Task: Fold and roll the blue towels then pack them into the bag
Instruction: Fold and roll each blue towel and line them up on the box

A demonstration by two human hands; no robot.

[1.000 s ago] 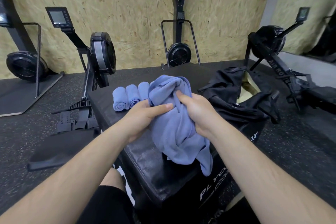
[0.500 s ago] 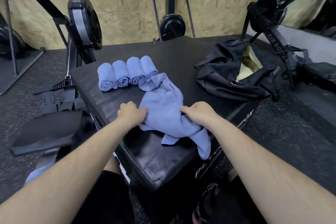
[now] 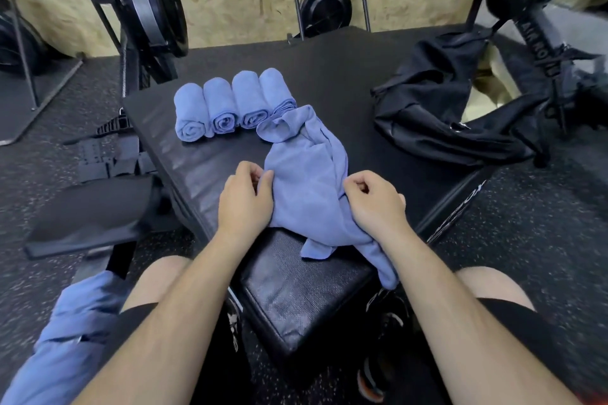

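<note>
On the box (image 3: 329,76), we are pinching the towel (image 3: 306,174) by its sides, left hand (image 3: 245,200) and right hand (image 3: 375,205); its length is running near-to-far.

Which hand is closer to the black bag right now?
Right. The right hand grips the loose towel at its right edge, toward the bag; the left hand grips its left edge, farther off.

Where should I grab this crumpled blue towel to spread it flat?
Likely its long side edges, left hand from the left, right hand from the right: the loose towel lies bunched lengthwise, so pulling sideways should open it.
</note>
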